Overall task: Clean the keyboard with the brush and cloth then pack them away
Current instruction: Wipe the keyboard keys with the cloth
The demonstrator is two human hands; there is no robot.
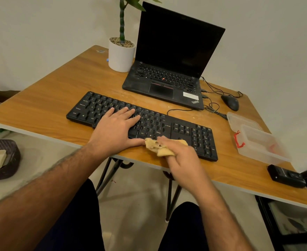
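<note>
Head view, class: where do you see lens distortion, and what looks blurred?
Head view: the wide lens bows the table edge and tilts the laptop; the right hand gripping the cloth looks slightly soft; the left hand on the keyboard is sharper.

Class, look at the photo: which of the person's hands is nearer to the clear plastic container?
Right. The right hand, gripping the cloth at the keyboard's near edge, is closer to the container; the left hand lies flat on the keys, farther away.
</note>
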